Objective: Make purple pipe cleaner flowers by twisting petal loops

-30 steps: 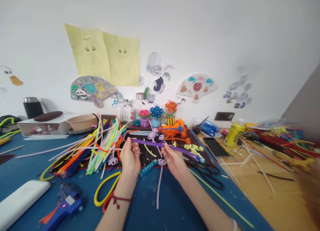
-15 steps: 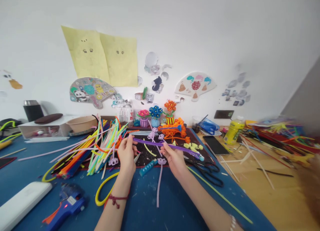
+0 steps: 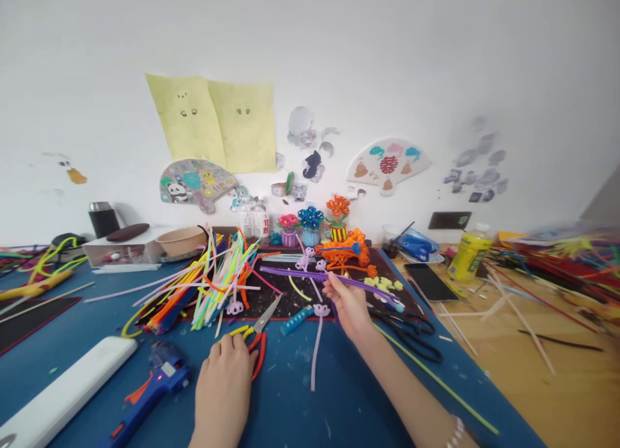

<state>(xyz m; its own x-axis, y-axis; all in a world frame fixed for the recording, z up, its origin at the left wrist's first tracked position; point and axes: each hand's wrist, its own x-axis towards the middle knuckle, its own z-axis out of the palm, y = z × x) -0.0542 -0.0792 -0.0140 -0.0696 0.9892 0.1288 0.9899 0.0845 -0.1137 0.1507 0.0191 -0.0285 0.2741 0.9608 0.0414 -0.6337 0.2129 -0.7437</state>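
My right hand (image 3: 349, 305) pinches a bundle of purple pipe cleaners (image 3: 290, 272) above the dark mat, the strands sticking out to both sides. On the blue table, my left hand (image 3: 223, 380) lies closed over the handles of a pair of scissors (image 3: 264, 319) with red and yellow grips. The blades point away and slightly right; my fingertips are partly hidden. Between the hands lies a teal tube-like item (image 3: 296, 320). Close to my right hand rests a lilac looped flower (image 3: 321, 310) on a long stem.
A blue hot-glue gun (image 3: 162, 377) and a white bar (image 3: 72, 390) lie at left. Loose coloured pipe cleaners (image 3: 223, 280) spread behind my left hand. Black scissors (image 3: 411, 338) lie right of my right wrist. Potted pipe-cleaner flowers (image 3: 310, 225) stand by the wall.
My left hand has let go of the purple pipe cleaners and come down and back onto the scissors. My right hand still holds the bundle. The view has shifted a little.
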